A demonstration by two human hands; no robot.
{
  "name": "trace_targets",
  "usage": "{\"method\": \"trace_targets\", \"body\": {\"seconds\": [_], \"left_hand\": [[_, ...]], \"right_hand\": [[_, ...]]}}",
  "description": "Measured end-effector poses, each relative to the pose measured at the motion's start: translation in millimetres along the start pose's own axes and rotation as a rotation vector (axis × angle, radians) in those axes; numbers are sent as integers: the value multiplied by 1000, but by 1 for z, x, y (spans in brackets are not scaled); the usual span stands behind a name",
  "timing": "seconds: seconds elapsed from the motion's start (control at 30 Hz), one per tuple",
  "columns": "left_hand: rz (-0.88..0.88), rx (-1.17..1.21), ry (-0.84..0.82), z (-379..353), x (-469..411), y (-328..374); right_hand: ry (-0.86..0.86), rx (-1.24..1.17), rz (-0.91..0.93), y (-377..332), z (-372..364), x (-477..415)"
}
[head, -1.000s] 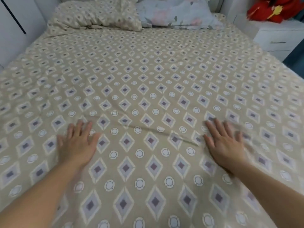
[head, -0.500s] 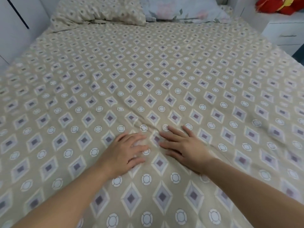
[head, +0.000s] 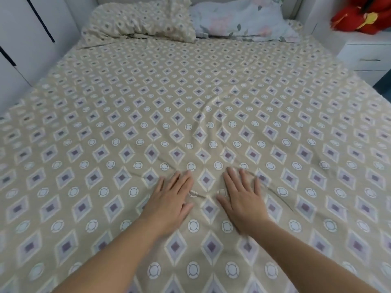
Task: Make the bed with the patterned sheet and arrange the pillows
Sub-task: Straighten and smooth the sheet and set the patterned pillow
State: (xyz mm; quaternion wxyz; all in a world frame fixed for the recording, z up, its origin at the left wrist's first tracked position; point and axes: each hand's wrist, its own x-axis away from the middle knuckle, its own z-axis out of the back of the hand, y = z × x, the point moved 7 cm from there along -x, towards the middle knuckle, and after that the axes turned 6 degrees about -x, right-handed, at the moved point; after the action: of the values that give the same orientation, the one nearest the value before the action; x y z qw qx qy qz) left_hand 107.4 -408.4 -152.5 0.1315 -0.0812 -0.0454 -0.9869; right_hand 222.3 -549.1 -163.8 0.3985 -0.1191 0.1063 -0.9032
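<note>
Patterned sheet covers the whole mattress, so the spreading looks done; creases remain near the middle, fanning away from the hands. Two pillows lie at the far end, a matching patterned pillow on the left, rumpled, and a floral pillow to its right; both may want straightening. Left hand and right hand rest palm-down, just beside each other on the near centre, fingers flat and slightly spread, gripping nothing.

One patterned sheet, two pillows, two hands
</note>
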Motion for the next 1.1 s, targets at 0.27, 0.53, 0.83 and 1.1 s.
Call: {"method": "trace_targets", "body": {"seconds": [0.27, 0.53, 0.83, 1.1], "left_hand": [[33, -67, 23, 19, -88, 13], [-215, -96, 167, 17, -54, 15], [129, -73, 78, -15, 81, 40], [71, -94, -300, -48, 219, 76]], "right_hand": [[151, 51, 54, 10, 24, -33], [251, -22, 206, -20, 3, -11], [63, -13, 82, -50, -18, 109], [-183, 26, 69, -78, -49, 247]]}}
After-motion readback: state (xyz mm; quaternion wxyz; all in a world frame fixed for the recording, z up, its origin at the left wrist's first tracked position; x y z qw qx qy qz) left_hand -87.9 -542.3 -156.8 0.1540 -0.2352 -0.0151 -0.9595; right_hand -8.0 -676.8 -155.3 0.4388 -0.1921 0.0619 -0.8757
